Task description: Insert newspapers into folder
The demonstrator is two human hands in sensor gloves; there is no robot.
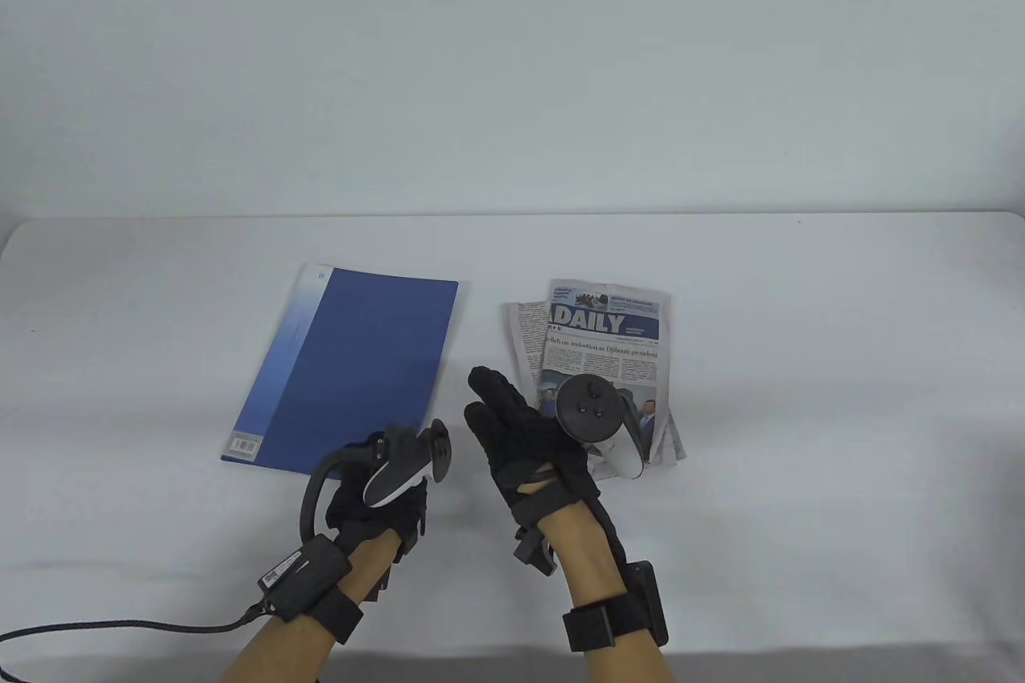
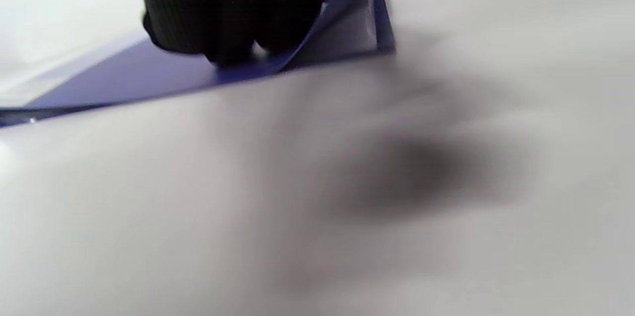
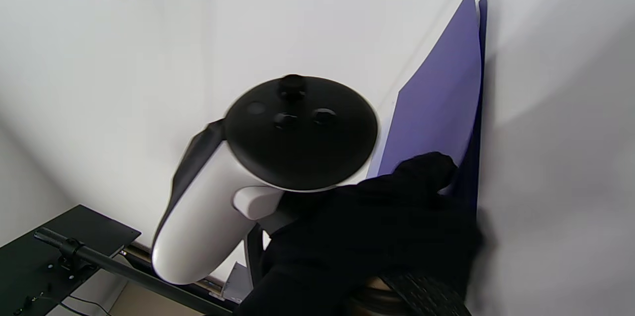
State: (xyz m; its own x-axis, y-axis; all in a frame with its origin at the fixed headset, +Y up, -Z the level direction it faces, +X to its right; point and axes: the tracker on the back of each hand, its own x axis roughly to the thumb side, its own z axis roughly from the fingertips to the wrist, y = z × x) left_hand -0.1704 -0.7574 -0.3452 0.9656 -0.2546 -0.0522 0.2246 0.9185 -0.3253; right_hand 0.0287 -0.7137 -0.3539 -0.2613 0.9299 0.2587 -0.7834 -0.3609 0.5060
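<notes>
The blue folder [image 1: 352, 367] lies left of centre on the table [image 1: 801, 395], its near corner lifted by the left hand [image 1: 384, 495], which pinches the cover there; nothing shows inside it. The newspapers [image 1: 604, 351] lie folded just right of centre; the right hand [image 1: 528, 435] hovers open between folder and newspapers, holding nothing.

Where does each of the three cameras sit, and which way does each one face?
Table view: high in front, looking down at the folder, newspapers, left hand and right hand.
Left wrist view: low over the table, facing the folder's lifted corner under gloved fingers.
Right wrist view: tilted, facing the left hand and its tracker.
All three share the folder.
</notes>
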